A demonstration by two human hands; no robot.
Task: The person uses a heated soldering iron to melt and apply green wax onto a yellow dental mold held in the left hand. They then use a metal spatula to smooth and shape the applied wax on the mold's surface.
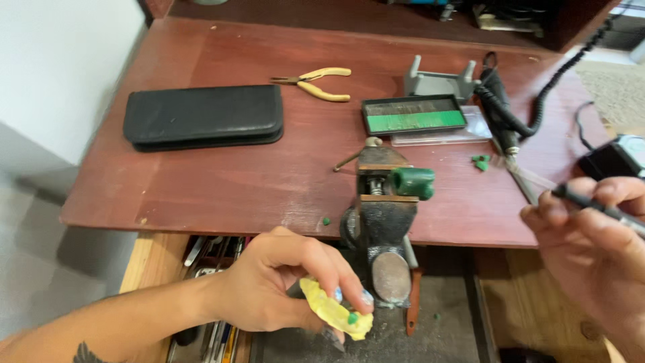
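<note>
My left hand (289,282) is below the table's front edge and pinches a crumpled yellow cloth (332,312) with a small green bit (352,318) on it. My right hand (591,249) is at the right edge and grips a thin black pen-like tool (591,202), its tip pointing left. Between my hands a dark metal vise (383,208) is clamped to the table edge, with a green cylindrical piece (413,182) held in its jaws.
On the reddish wooden table (222,181) lie a black zip case (203,117), yellow-handled pliers (319,82), a tray with a green insert (413,115), a grey stand (440,82), a black corded handpiece (500,107) and green scraps (480,162). An open drawer of tools (208,262) sits below left.
</note>
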